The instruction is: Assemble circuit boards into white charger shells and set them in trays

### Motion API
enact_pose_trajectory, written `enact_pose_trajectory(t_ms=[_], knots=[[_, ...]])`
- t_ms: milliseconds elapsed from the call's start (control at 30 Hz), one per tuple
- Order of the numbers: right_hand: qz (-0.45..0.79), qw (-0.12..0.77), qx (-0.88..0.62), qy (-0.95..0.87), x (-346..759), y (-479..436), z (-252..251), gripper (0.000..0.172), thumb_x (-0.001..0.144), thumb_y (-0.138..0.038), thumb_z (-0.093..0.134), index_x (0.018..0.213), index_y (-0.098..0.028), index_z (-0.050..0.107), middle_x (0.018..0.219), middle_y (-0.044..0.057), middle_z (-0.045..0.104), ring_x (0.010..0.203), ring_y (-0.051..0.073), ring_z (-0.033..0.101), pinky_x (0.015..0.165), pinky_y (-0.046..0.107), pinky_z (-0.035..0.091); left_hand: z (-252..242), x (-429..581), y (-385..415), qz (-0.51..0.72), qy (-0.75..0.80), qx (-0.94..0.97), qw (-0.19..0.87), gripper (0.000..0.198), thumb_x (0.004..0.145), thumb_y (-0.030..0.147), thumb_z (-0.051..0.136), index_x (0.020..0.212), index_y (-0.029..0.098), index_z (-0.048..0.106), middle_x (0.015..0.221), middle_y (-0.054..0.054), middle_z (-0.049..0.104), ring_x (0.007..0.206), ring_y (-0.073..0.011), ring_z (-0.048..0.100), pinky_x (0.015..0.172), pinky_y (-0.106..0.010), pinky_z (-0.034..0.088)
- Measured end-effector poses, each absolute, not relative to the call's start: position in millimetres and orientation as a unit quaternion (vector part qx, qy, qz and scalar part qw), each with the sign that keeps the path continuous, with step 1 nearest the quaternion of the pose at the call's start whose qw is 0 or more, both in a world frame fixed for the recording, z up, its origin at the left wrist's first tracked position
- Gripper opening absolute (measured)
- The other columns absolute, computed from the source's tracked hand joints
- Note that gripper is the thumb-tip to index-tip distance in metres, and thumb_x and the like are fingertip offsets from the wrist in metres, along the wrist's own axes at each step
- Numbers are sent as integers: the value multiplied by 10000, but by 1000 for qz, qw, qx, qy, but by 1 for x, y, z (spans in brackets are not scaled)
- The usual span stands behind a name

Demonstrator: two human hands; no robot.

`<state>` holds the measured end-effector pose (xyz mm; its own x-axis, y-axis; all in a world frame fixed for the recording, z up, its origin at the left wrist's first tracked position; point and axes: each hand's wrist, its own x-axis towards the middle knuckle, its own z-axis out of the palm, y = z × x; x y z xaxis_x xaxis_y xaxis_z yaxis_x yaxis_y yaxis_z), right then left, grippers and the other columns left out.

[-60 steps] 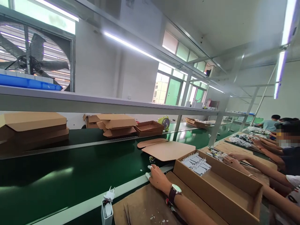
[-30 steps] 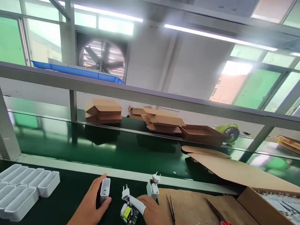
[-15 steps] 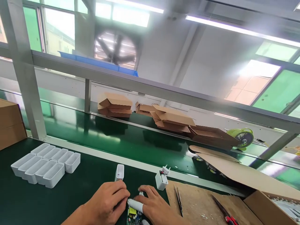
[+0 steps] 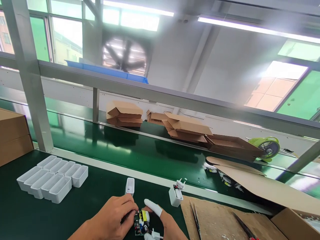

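A small green circuit board [image 4: 139, 224] with a yellow transformer is between my two hands at the bottom of the view. My left hand [image 4: 116, 215] has its fingers pinched together at the board's left edge. Curled around the right side of the board is my right hand [image 4: 168, 223], with white covers on its index finger and thumb; the index finger points up and left. A white plug piece [image 4: 156, 234] shows by that thumb. Just beyond my left hand stands an upright white charger case [image 4: 129, 186]. Another white case [image 4: 176, 197] holds parts, with a pronged plug on top.
White open cases [image 4: 60, 190] stand in rows at left. Tweezers [image 4: 195, 220] and red-handled pliers [image 4: 245, 226] lie on a brown mat [image 4: 215, 213] at right. Beyond are a green conveyor belt [image 4: 140, 150], cardboard boxes [image 4: 187, 125], a metal frame and a green fan [image 4: 266, 148].
The view has shifted slightly. My right hand has moved from over the board to its right side, with the index finger lifted, and more of the board and plug piece now shows.
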<state>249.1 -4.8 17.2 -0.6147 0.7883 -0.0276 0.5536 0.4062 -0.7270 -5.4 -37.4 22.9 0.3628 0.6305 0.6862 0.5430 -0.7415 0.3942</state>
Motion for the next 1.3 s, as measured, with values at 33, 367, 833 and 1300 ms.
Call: enact_pose_trajectory(t_ms=[33, 367, 833, 1300], knots=[[406, 197, -414, -791, 250, -6, 16, 858, 766, -289, 727, 1579, -208, 463, 1426, 143, 649, 1329, 303, 624, 1198, 489, 461, 24, -5, -38, 447, 355, 818, 67, 272, 995, 139, 414, 1051, 208, 671, 863, -50, 734, 668, -169, 691, 581, -261, 508], [505, 303, -364, -721, 257, -15, -2, 845, 830, -324, 780, 1590, -175, 442, 1487, 214, 617, 1354, 313, 632, 1205, 493, 455, 27, 4, -47, 532, 308, 771, 166, 276, 973, 67, 543, 1175, 205, 672, 923, -79, 733, 773, -184, 708, 683, -267, 586], [388, 290, -418, -769, 255, -20, -9, 841, 821, -294, 739, 1611, -241, 454, 1505, 143, 638, 1385, 315, 617, 1162, 429, 519, 19, -5, -37, 512, 306, 798, 83, 226, 1069, 119, 539, 1207, 163, 713, 922, -115, 746, 773, -190, 720, 663, -260, 585], [327, 231, -425, -812, 270, -17, -27, 833, 859, -263, 707, 1636, -234, 411, 1588, 187, 544, 1420, 391, 578, 1160, 481, 511, 17, -4, -39, 521, 336, 785, 2, 162, 1073, 146, 569, 1149, 171, 710, 924, -86, 773, 753, -178, 735, 679, -250, 596]])
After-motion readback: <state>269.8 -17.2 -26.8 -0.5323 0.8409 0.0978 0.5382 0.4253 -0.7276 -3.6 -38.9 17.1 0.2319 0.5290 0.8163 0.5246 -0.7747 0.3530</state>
